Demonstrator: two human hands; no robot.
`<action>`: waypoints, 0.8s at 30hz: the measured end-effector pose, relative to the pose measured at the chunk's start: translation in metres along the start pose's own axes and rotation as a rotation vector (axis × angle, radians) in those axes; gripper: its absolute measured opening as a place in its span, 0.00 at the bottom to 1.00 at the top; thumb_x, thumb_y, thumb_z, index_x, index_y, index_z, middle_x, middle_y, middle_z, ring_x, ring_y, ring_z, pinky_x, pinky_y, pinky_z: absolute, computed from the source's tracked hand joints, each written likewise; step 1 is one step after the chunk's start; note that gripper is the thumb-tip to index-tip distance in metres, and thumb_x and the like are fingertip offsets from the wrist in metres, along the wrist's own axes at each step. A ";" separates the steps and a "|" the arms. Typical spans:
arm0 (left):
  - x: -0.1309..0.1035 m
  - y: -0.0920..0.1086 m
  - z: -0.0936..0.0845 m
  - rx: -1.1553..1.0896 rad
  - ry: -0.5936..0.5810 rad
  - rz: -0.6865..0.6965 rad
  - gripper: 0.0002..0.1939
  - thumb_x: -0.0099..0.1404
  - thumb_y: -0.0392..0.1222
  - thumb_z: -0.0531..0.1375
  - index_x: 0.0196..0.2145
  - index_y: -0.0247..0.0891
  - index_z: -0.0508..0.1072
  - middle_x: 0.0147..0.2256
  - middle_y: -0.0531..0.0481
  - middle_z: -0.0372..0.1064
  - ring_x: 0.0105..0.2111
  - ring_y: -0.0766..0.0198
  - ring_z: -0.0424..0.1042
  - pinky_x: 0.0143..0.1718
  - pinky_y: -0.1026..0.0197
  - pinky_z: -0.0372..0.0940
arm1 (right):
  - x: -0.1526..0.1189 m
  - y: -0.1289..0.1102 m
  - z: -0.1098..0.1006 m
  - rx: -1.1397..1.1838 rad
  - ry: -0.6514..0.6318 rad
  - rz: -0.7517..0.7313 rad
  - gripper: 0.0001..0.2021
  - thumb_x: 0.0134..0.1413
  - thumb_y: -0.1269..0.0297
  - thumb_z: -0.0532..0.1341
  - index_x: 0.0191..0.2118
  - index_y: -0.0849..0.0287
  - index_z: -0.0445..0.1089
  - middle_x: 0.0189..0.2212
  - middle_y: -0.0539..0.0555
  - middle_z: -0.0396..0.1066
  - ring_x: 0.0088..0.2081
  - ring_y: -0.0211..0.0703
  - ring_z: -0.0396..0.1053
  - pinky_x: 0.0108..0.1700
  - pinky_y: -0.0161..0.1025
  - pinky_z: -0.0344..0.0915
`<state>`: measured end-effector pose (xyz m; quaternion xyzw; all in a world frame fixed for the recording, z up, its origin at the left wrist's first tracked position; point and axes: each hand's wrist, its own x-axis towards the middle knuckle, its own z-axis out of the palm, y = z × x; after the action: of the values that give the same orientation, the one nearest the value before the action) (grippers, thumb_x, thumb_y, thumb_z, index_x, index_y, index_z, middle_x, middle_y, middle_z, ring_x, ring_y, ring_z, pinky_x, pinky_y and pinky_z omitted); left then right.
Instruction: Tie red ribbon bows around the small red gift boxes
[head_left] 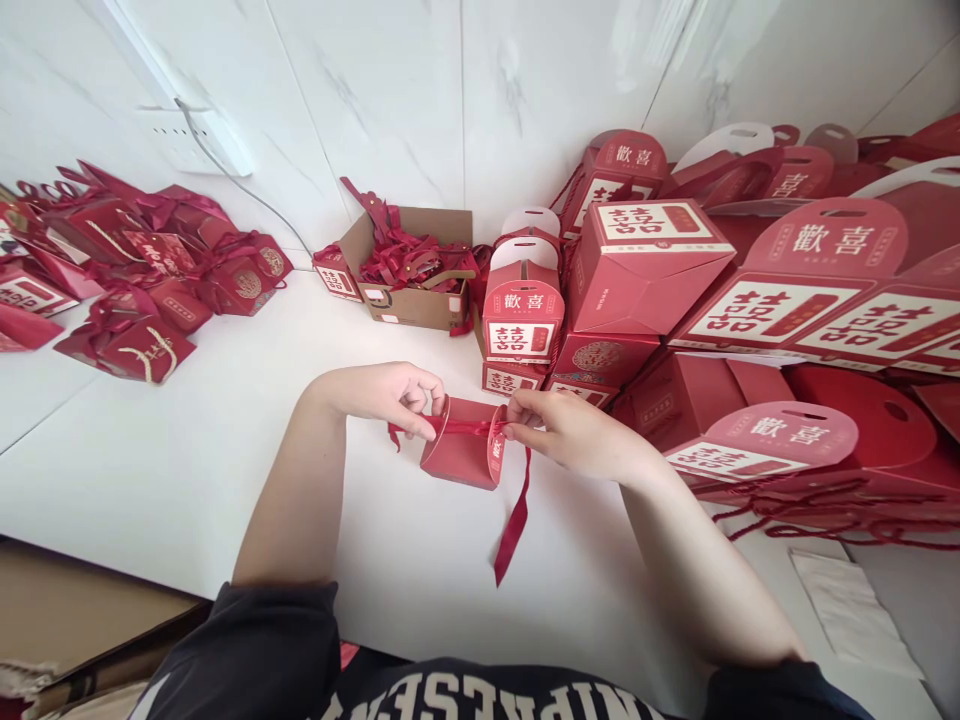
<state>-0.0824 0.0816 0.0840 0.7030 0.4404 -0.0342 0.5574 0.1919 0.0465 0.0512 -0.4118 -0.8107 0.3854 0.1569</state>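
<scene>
At the near edge, a dark cloth shirt carries pale block letters. Beyond it, the smooth white worktop has a soft sheen, with a flat whitish sheet at the right and twisted red cords hanging near it. On the worktop, in front of the person, sits the small box, between both hands: matte red card, curved cut edges at its two ends, small pale print at the right end. A glossy satin ribbon crosses its top, one long tail trailing to the right. The left hand pinches the ribbon at the left end; the right hand pinches it at the other. Farther off stand stacked red cartons with rounded handles, crumpled ribbons in a brown cardboard tray, beribboned red packages and a grey-veined white wall.
</scene>
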 end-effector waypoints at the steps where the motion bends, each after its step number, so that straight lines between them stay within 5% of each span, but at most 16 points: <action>1: -0.001 -0.001 -0.001 -0.022 0.003 -0.015 0.16 0.53 0.51 0.68 0.32 0.39 0.71 0.19 0.56 0.61 0.20 0.66 0.66 0.23 0.64 0.66 | 0.000 0.001 -0.001 0.029 0.001 0.003 0.06 0.59 0.64 0.56 0.32 0.56 0.65 0.27 0.48 0.71 0.28 0.40 0.66 0.31 0.35 0.57; 5: -0.003 -0.002 -0.003 0.018 -0.001 0.000 0.15 0.55 0.54 0.66 0.29 0.37 0.77 0.16 0.55 0.58 0.17 0.69 0.60 0.18 0.65 0.63 | 0.000 0.001 -0.002 0.188 -0.051 0.020 0.08 0.61 0.64 0.53 0.33 0.56 0.67 0.25 0.48 0.70 0.28 0.40 0.67 0.32 0.35 0.60; 10: 0.014 0.002 0.006 0.071 -0.033 0.114 0.13 0.57 0.51 0.66 0.30 0.38 0.81 0.26 0.48 0.74 0.28 0.63 0.71 0.30 0.63 0.67 | 0.007 -0.001 0.007 0.282 -0.133 0.035 0.10 0.61 0.60 0.55 0.31 0.58 0.68 0.24 0.50 0.70 0.27 0.39 0.67 0.30 0.35 0.61; 14: 0.022 -0.002 0.008 0.052 -0.065 0.097 0.13 0.59 0.49 0.64 0.29 0.37 0.80 0.27 0.46 0.76 0.28 0.63 0.73 0.30 0.63 0.66 | 0.014 0.003 0.014 0.243 -0.144 0.105 0.10 0.60 0.60 0.56 0.30 0.58 0.67 0.22 0.49 0.70 0.23 0.38 0.65 0.27 0.34 0.58; 24: -0.007 -0.015 -0.012 -0.072 -0.088 0.111 0.09 0.56 0.45 0.68 0.27 0.36 0.79 0.34 0.45 0.77 0.33 0.59 0.74 0.35 0.61 0.67 | 0.008 0.012 -0.006 0.198 -0.153 0.004 0.13 0.65 0.59 0.52 0.32 0.57 0.69 0.29 0.50 0.72 0.32 0.40 0.67 0.37 0.37 0.61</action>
<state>-0.1019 0.0875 0.0813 0.7035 0.3766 -0.0182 0.6024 0.1971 0.0604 0.0455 -0.3653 -0.7776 0.4940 0.1339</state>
